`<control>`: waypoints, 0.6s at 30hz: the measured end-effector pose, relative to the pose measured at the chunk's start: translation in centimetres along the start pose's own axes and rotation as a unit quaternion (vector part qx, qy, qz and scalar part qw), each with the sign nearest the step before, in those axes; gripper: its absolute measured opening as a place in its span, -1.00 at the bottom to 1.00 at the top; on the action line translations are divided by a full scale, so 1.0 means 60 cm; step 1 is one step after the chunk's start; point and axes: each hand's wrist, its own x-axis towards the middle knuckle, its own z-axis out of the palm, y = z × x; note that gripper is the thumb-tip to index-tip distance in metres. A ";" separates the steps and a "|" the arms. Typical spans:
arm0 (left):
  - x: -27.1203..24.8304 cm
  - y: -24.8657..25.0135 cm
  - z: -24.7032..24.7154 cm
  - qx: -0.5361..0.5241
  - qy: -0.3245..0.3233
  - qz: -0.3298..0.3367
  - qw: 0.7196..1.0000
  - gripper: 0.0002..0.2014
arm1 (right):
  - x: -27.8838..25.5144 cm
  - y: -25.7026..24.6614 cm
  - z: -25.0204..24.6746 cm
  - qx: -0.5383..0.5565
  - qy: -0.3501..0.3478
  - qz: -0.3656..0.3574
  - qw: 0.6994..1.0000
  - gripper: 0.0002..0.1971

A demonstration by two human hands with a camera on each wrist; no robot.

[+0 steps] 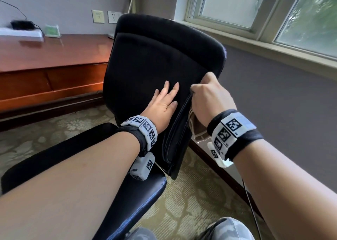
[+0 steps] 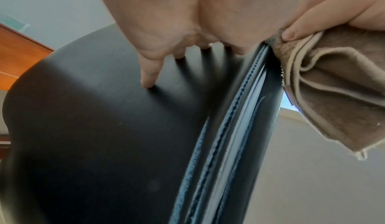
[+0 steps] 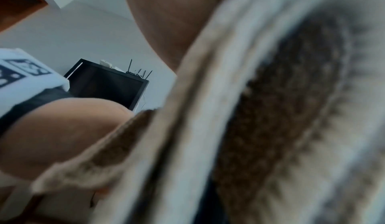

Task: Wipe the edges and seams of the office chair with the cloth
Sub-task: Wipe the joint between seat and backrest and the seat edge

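A black office chair [image 1: 156, 57] stands in front of me, its backrest facing me. My left hand [image 1: 164, 103] lies flat on the backrest front with fingers straight. Along the backrest's right edge runs a stitched seam [image 2: 239, 95]. My right hand [image 1: 207, 95] grips a brown cloth with pale trim [image 2: 333, 85] and presses it against that right edge. The left wrist view shows my right fingers [image 2: 300, 28] pinching the cloth at the seam. The cloth [image 3: 270, 112] fills most of the right wrist view, blurred.
A wooden desk [image 1: 45, 61] stands at the left by the wall, with a small green item [image 1: 52, 30] on it. A window [image 1: 273, 12] and its sill run along the right wall. Patterned carpet [image 1: 197, 199] covers the floor. The chair seat [image 1: 142, 199] is below my left forearm.
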 end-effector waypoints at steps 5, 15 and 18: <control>-0.001 -0.002 0.000 -0.018 0.000 -0.005 1.000 -0.47 | 0.018 0.009 -0.015 0.086 0.064 0.031 0.994 -0.74; -0.005 0.005 -0.018 -0.024 -0.022 -0.012 0.999 -0.48 | 0.014 0.021 -0.028 0.136 0.075 0.060 0.986 -0.71; -0.007 0.006 -0.019 -0.021 -0.029 -0.013 0.999 -0.47 | 0.007 0.018 -0.014 0.088 0.067 0.045 0.993 -0.75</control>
